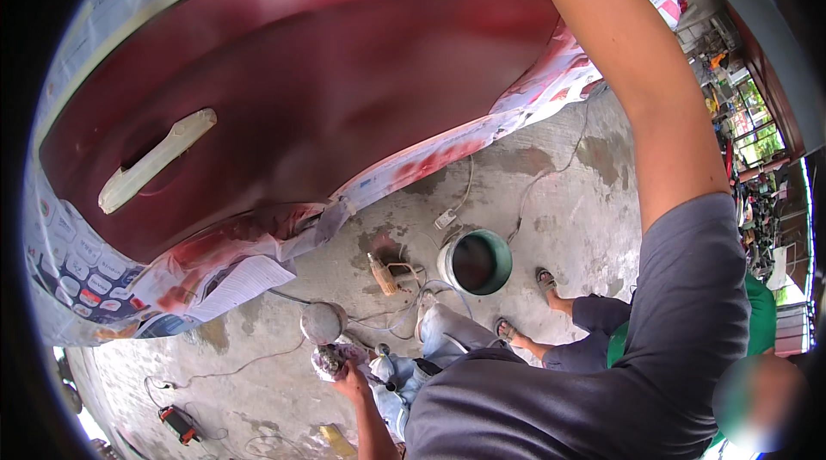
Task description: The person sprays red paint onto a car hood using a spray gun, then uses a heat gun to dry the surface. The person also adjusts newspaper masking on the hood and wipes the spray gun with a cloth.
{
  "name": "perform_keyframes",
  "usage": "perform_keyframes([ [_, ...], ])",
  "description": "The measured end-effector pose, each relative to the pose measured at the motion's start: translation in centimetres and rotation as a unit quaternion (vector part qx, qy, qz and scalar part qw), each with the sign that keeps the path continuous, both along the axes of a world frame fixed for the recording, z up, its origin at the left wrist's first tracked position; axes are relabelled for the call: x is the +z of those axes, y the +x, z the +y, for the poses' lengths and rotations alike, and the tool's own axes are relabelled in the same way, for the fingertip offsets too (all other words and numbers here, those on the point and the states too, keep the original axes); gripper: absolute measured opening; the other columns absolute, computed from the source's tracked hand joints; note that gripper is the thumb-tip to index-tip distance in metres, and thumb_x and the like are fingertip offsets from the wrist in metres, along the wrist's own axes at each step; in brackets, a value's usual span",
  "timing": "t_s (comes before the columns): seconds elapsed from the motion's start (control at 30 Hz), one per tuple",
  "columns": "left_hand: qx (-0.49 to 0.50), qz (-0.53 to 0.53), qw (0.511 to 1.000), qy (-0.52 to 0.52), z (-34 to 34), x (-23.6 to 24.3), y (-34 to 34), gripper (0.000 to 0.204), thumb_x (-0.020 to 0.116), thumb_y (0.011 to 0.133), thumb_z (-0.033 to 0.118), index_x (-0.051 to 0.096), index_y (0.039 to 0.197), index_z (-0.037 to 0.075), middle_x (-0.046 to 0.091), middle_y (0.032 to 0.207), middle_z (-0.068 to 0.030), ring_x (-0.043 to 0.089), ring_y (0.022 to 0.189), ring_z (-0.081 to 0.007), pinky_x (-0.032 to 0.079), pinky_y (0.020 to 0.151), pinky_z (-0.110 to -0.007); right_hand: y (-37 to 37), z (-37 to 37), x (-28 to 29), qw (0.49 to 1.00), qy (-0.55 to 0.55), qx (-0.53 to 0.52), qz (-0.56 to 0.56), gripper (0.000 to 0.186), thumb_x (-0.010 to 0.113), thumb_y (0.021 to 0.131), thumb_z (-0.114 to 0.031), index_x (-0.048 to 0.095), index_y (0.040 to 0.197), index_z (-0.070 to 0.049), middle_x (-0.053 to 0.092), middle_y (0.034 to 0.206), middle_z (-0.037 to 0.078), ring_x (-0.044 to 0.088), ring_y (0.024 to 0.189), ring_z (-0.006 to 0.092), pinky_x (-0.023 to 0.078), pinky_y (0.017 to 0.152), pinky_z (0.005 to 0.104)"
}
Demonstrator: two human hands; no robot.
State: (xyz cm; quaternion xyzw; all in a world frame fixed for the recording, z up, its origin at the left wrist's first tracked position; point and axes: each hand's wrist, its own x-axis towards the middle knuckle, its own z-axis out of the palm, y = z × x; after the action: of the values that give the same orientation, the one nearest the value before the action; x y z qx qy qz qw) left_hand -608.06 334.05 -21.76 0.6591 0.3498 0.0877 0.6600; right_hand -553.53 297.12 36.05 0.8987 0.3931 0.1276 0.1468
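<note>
A dark red car door panel (pixel 301 81) fills the upper left, its handle (pixel 155 159) covered in pale tape and its edges masked with newspaper (pixel 232 284). My right forearm (pixel 637 81) reaches up past the panel and leaves the top edge, so my right hand is hidden. Low in the middle, my left hand (pixel 351 381) grips a crumpled, paint-stained rag (pixel 329 360). A round grey disc (pixel 323 321) lies on the floor just above the rag.
On the concrete floor stand a green bucket (pixel 476 262), a small power tool (pixel 384 275), trailing cables (pixel 516 210) and a red-and-black device (pixel 180 424). Another person in a green shirt (pixel 757 314) and sandals squats at the right, close to the bucket.
</note>
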Motion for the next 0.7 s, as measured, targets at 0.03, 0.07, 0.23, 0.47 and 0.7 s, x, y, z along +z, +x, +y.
perform_keyframes([
  [0.03, -0.001, 0.001, 1.0, 0.002, -0.1, 0.1, 0.3, 0.018, 0.061, 0.079, -0.002, 0.063, 0.097, -0.007, 0.067, 0.09, -0.01, 0.064, 0.078, -0.0183, 0.053, 0.072, -0.033, 0.5, -0.3, 0.1, 1.0, 0.003, 0.0, -0.001, 0.015, 0.076, 0.074, -0.017, 0.07, 0.079, -0.005, 0.068, 0.076, 0.016, 0.066, 0.074, 0.0332, 0.051, 0.067, 0.044],
  [0.07, -0.017, 0.009, 1.0, -0.002, -0.1, 0.3, 0.7, 0.022, 0.061, 0.079, -0.002, 0.062, 0.101, -0.008, 0.066, 0.093, -0.0102, 0.064, 0.08, -0.0184, 0.053, 0.073, -0.032, 1.1, -0.7, 0.1, 1.0, 0.007, -0.001, -0.003, 0.015, 0.076, 0.075, -0.018, 0.07, 0.08, -0.005, 0.068, 0.076, 0.016, 0.067, 0.075, 0.0331, 0.051, 0.068, 0.0436],
  [0.23, -0.037, 0.002, 0.998, -0.052, -0.3, 2.0, 1.7, 0.037, 0.061, 0.079, -0.004, 0.057, 0.116, -0.01, 0.065, 0.104, -0.0129, 0.064, 0.091, -0.0192, 0.053, 0.08, -0.031, 1.3, 0.2, -0.6, 0.993, 0.064, 0.031, -0.09, 0.019, 0.07, 0.078, -0.02, 0.071, 0.089, -0.005, 0.07, 0.085, 0.016, 0.066, 0.08, 0.0379, 0.052, 0.072, 0.0452],
  [0.47, -0.082, -0.047, 0.994, 0.049, -0.6, 2.0, 1.3, 0.054, 0.058, 0.074, -0.005, 0.052, 0.127, -0.008, 0.062, 0.117, -0.016, 0.062, 0.103, -0.0226, 0.05, 0.091, -0.034, -2.9, -1.7, -1.8, 0.995, 0.049, -0.016, -0.081, 0.022, 0.06, 0.079, -0.011, 0.069, 0.099, -0.007, 0.068, 0.091, 0.019, 0.065, 0.091, 0.0393, 0.052, 0.078, 0.0478],
  [0.7, -0.07, -0.019, 0.997, 0.022, 0.0, -0.5, -0.3, 0.058, 0.057, 0.071, -0.007, 0.051, 0.129, -0.009, 0.062, 0.119, -0.0176, 0.061, 0.107, -0.0245, 0.047, 0.097, -0.036, -2.7, -2.3, -3.5, 0.991, 0.074, 0.025, -0.111, 0.041, 0.059, 0.079, -0.007, 0.062, 0.12, -0.008, 0.067, 0.107, 0.018, 0.064, 0.096, 0.0391, 0.052, 0.082, 0.0467],
])
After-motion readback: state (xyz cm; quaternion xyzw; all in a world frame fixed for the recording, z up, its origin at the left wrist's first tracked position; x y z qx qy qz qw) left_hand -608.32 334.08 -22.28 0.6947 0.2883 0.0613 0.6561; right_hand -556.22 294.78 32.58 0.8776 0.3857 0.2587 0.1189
